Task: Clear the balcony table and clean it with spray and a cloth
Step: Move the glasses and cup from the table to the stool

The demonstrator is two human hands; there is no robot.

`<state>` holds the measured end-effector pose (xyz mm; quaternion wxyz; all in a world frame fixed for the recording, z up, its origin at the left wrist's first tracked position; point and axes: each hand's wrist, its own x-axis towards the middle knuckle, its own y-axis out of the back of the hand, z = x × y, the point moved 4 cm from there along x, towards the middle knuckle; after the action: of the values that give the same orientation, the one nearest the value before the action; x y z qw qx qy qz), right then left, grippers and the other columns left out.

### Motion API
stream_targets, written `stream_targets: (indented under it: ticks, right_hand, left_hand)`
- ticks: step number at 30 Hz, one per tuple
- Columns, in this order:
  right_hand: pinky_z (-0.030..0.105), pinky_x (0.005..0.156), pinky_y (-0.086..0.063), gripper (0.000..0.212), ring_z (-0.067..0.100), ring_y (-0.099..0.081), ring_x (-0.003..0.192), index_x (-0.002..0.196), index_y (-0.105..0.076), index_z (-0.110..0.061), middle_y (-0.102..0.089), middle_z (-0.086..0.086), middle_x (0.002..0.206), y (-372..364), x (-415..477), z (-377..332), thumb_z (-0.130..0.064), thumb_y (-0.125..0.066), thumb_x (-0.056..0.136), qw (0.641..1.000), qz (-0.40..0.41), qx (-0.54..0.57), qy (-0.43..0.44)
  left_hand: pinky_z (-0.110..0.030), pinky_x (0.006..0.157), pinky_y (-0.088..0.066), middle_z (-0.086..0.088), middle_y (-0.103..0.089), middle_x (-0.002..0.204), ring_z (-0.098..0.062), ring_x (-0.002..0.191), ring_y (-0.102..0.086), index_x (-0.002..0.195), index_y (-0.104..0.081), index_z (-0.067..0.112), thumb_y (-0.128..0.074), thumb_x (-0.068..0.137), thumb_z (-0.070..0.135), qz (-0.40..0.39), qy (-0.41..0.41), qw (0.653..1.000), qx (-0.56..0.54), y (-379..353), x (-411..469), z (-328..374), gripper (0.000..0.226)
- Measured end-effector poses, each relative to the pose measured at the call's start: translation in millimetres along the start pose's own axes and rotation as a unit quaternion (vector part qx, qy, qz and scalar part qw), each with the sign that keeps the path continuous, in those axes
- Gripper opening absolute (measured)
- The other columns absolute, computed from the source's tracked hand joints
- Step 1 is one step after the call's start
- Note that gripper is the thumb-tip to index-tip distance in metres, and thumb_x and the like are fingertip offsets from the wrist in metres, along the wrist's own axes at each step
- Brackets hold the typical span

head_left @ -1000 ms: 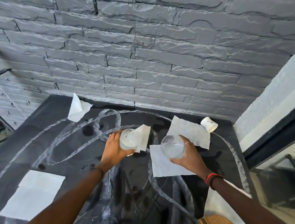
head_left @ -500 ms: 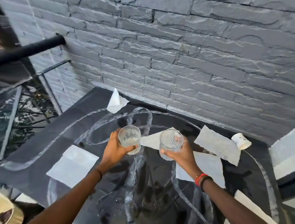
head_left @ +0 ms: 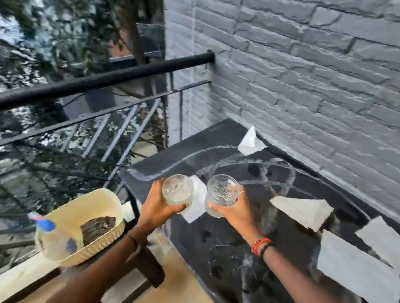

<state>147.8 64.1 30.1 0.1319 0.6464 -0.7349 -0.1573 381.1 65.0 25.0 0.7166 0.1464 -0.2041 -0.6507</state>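
Observation:
My left hand (head_left: pixel 155 208) grips a clear drinking glass (head_left: pixel 177 189) above the left edge of the black table (head_left: pixel 231 256). My right hand (head_left: pixel 234 212) grips a second, patterned glass (head_left: pixel 220 191) just beside it, over the table. Several white paper napkins lie on the table: one (head_left: pixel 195 201) under the glasses, a folded one (head_left: pixel 249 142) at the far corner, a creased one (head_left: pixel 302 210) in the middle, larger sheets (head_left: pixel 357 276) at the right. Left of the table a woven basket (head_left: pixel 100 217) holds a spray bottle (head_left: pixel 57 239) with a blue top and a dark cloth (head_left: pixel 98 225).
A black balcony railing (head_left: pixel 88 84) runs along the left, with trees beyond it. The grey brick wall (head_left: pixel 316 77) backs the table. The basket rests on a dark wooden stool (head_left: pixel 144 265) over a beige floor (head_left: pixel 175 299).
Both hands have carried the glasses leftward to the table's left edge. The view has swung left, bringing the railing, basket and spray bottle into sight.

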Motion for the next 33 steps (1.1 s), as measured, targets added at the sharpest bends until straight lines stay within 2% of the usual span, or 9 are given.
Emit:
stream_targets:
  ticks: [2, 4, 7, 11, 16, 20, 22, 25, 33]
  right_hand:
    - [0.005, 0.083, -0.042, 0.072, 0.006, -0.056, 0.102, 0.114, -0.046, -0.026, -0.057, -0.008, 0.111, -35.4, -10.7, -16.9, -0.013, -0.087, 0.056, 0.999, -0.027, 0.012, 0.026]
    - [0.018, 0.091, -0.046, 0.073, 0.006, -0.057, 0.105, 0.114, -0.047, -0.026, -0.059, -0.009, 0.112, -67.6, -21.7, -27.9, -0.015, -0.088, 0.054, 0.998, -0.044, 0.015, 0.042]
    - [0.023, 0.09, -0.043, 0.08, 0.012, -0.053, 0.107, 0.117, -0.039, -0.028, -0.055, -0.004, 0.114, -118.2, -45.9, -39.3, -0.02, -0.088, 0.055, 0.996, -0.078, -0.001, 0.048]
    - [0.012, 0.081, -0.037, 0.083, 0.01, -0.051, 0.102, 0.125, -0.043, -0.018, -0.054, -0.004, 0.112, -174.7, -76.4, -51.2, -0.024, -0.089, 0.056, 0.993, -0.107, -0.016, 0.057]
    - [0.019, 0.091, -0.042, 0.085, 0.008, -0.051, 0.109, 0.124, -0.043, -0.021, -0.053, -0.008, 0.116, -242.5, -107.6, -46.5, -0.027, -0.09, 0.053, 0.983, -0.17, -0.018, 0.067]
    - [-0.002, 0.084, -0.034, 0.088, 0.003, -0.047, 0.108, 0.127, -0.043, -0.021, -0.046, -0.008, 0.119, -279.5, -127.3, -28.5, -0.026, -0.089, 0.053, 0.976, -0.203, -0.039, 0.067]
    - [-0.004, 0.083, -0.033, 0.088, 0.003, -0.047, 0.108, 0.127, -0.044, -0.02, -0.044, -0.007, 0.118, -302.0, -132.3, -11.6, -0.027, -0.09, 0.052, 0.973, -0.216, -0.05, 0.063]
    - [0.006, 0.085, -0.035, 0.087, 0.006, -0.048, 0.107, 0.126, -0.045, -0.019, -0.044, -0.007, 0.116, -330.3, -136.5, 13.9, -0.027, -0.09, 0.051, 0.97, -0.229, -0.071, 0.045]
    - [0.022, 0.089, -0.044, 0.091, 0.005, -0.052, 0.104, 0.125, -0.046, -0.024, -0.054, -0.014, 0.11, -393.8, -128.8, 87.3, -0.038, -0.087, 0.045, 0.963, -0.238, -0.127, 0.006]
  left_hand:
    - [-0.021, 0.09, -0.042, 0.009, -0.05, 0.112, -0.007, 0.107, -0.05, 0.116, -0.042, 0.031, -0.08, 0.05, 0.05, 0.018, -0.002, 1.0, 0.004, 34.8, -20.1, -18.0, 0.078]
    - [-0.021, 0.09, -0.042, 0.009, -0.05, 0.113, -0.009, 0.109, -0.051, 0.117, -0.04, 0.029, -0.081, 0.053, 0.047, 0.038, 0.007, 0.999, 0.015, 65.3, -39.7, -38.8, 0.078]
    - [-0.028, 0.093, -0.04, 0.001, -0.05, 0.122, -0.015, 0.114, -0.05, 0.126, -0.04, 0.022, -0.082, 0.057, 0.049, 0.053, 0.054, 0.996, 0.049, 107.6, -74.6, -80.4, 0.085]
    - [-0.033, 0.093, -0.042, 0.002, -0.05, 0.123, -0.017, 0.113, -0.05, 0.128, -0.036, 0.025, -0.077, 0.055, 0.058, 0.093, 0.099, 0.989, 0.052, 153.9, -123.3, -124.3, 0.09]
    - [-0.033, 0.094, -0.046, -0.005, -0.05, 0.128, -0.021, 0.117, -0.051, 0.133, -0.036, 0.014, -0.088, 0.059, 0.036, 0.115, 0.142, 0.981, 0.07, 192.5, -172.9, -176.3, 0.093]
    - [-0.027, 0.081, -0.045, -0.001, -0.05, 0.121, -0.019, 0.111, -0.053, 0.129, -0.042, 0.013, -0.088, 0.058, 0.04, 0.13, 0.17, 0.971, 0.105, 201.9, -199.5, -213.7, 0.089]
    - [-0.03, 0.082, -0.047, -0.003, -0.05, 0.124, -0.02, 0.113, -0.053, 0.132, -0.04, 0.013, -0.087, 0.058, 0.042, 0.131, 0.191, 0.965, 0.12, 204.5, -208.9, -239.8, 0.092]
    - [-0.036, 0.086, -0.051, -0.006, -0.048, 0.129, -0.023, 0.116, -0.051, 0.134, -0.036, 0.014, -0.087, 0.056, 0.043, 0.116, 0.21, 0.964, 0.117, 200.6, -217.3, -276.8, 0.098]
    - [-0.025, 0.091, -0.043, -0.011, -0.045, 0.129, -0.024, 0.116, -0.049, 0.133, -0.036, 0.004, -0.087, 0.059, 0.04, 0.082, 0.233, 0.964, 0.098, 172.5, -210.3, -357.0, 0.097]
